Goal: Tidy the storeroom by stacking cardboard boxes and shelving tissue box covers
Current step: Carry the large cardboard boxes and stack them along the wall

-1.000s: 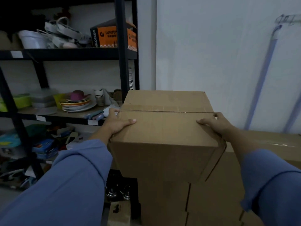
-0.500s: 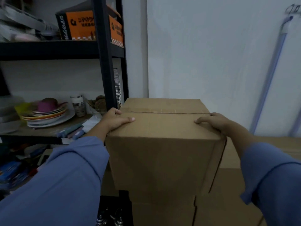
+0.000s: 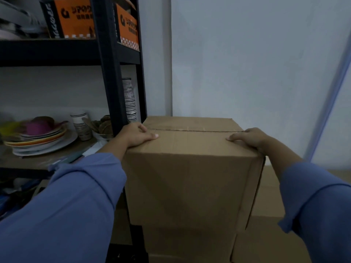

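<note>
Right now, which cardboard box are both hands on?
The topmost cardboard box: left hand and right hand grip its top side edges. The other boxes sit lower, beneath and right of it.

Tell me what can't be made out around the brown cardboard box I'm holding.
Head view.
- Left hand, right hand: fingers down the sides hidden by brown cardboard box.
- Its underside on the lower cardboard boxes: hidden, dim.
- Orange printed carton: cut by top edge.

Black shelf rack (image 3: 112, 73) just left of the left fingers (image 3: 146, 134), stacked plates (image 3: 38, 147) under a purple bowl (image 3: 38, 127) farther left, striped paper cup (image 3: 80, 124) between, orange box (image 3: 76, 18) high above, white wall (image 3: 247, 63) beyond.
</note>
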